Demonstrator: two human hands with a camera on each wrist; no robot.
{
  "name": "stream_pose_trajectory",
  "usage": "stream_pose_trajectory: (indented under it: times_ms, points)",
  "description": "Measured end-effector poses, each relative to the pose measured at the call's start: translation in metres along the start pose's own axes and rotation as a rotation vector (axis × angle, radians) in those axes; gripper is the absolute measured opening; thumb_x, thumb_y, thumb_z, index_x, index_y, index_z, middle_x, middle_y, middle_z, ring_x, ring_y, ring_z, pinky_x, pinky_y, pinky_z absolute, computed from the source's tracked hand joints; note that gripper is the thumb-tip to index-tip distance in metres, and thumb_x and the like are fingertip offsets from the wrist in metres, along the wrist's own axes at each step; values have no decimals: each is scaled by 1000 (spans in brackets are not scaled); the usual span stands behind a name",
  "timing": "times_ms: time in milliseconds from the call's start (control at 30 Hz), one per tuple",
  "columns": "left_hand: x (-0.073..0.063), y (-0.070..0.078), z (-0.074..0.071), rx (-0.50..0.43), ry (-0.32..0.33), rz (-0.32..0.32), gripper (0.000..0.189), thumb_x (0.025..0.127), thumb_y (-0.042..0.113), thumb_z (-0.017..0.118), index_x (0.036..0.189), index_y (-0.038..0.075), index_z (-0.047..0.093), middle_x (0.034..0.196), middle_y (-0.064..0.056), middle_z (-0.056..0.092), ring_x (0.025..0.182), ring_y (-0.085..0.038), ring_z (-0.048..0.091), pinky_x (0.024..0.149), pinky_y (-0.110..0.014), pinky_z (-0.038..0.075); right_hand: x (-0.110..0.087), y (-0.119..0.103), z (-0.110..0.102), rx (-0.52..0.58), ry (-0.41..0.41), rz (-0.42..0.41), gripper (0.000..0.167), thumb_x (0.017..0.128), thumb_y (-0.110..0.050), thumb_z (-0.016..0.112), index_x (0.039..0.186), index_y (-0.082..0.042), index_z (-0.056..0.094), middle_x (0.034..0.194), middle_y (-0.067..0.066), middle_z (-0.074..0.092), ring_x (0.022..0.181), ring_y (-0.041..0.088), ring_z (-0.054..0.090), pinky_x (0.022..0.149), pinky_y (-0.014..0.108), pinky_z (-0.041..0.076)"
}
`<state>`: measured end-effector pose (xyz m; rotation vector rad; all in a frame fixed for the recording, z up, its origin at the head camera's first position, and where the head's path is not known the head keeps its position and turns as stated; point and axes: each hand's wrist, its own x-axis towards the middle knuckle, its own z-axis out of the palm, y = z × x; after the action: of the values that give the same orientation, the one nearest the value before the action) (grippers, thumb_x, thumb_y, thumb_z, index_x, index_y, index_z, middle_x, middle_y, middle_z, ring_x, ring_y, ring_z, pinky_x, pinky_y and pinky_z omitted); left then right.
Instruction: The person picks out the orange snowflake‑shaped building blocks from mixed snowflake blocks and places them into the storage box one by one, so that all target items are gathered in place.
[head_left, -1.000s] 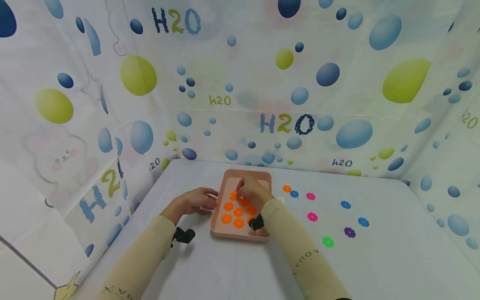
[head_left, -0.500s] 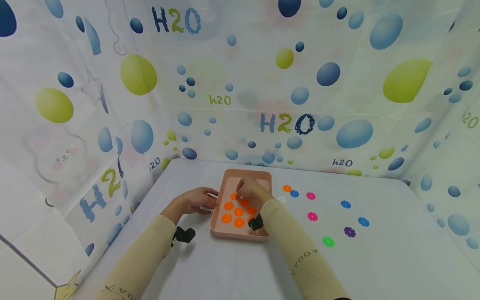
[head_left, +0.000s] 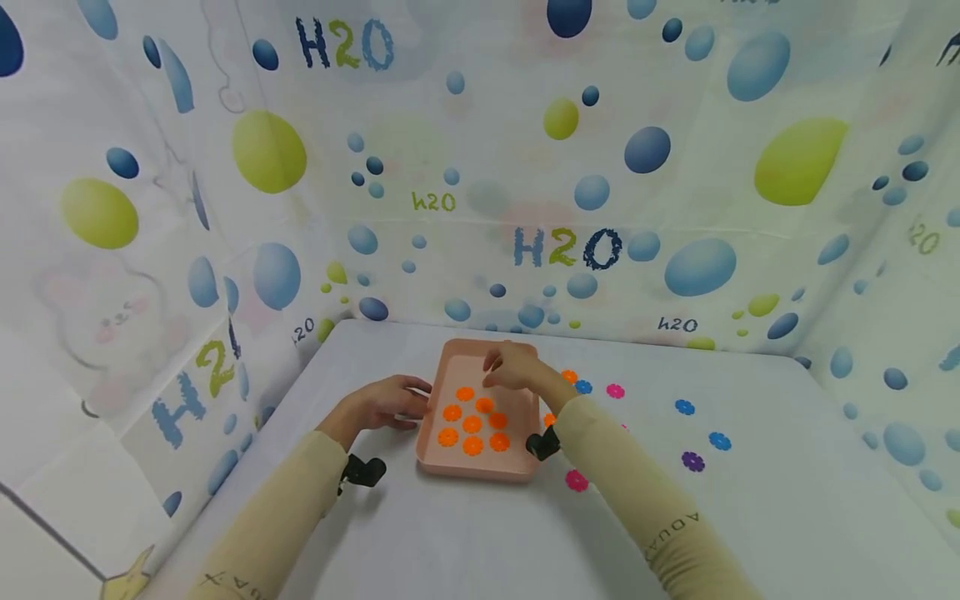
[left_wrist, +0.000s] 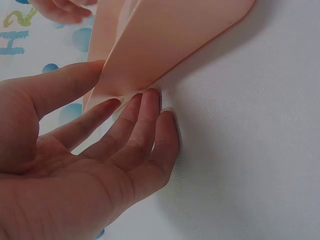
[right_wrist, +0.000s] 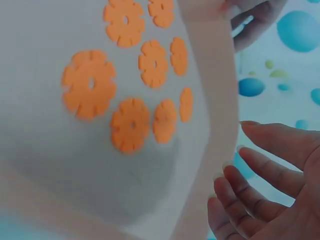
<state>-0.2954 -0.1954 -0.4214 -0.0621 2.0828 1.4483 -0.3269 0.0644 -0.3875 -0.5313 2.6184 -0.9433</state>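
The left hand [head_left: 390, 403] rests with straight, relaxed fingers against the near left wall of the pink tray [head_left: 517, 472], which holds orange discs [head_left: 472, 423]. Farther back, the right hand [head_left: 513, 372] hovers over the tray with fingers loosely spread and holding nothing, its arm hiding part of a pink disc [head_left: 576, 481] and of the orange disc [head_left: 568, 377] on the table [head_left: 750, 517].

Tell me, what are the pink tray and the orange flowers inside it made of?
The tray looks like plastic: smooth, matte, with thin walls, rounded corners and one even pink colour. The orange flowers look like thin plastic too, flat discs with notched edges, a centre hole and a uniform colour, though foam cannot be ruled out. The left hand touches the tray's side.
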Motion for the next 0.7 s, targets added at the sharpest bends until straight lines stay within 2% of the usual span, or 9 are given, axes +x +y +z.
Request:
stream_pose_trajectory:
  times_ms: [300,700]
  points:
    - [4,-3,-2,-9,-12,-8,56,98,9,64,149,-1,42,137,-20,57,106,-26,61,104,-48,50,-30,25,-23,4,15,-1,31,94,-18,73,120,-2,67,117,10,66,109,27,59,94,40,55]
    - [5,-2,-2,-8,4,-17,56,98,11,65,149,0,44,138,-20,57,108,-28,62,105,-48,50,-56,80,-45,36,82,22,34,95,-18,72,122,1,66,114,12,66,103,28,60,89,40,55]
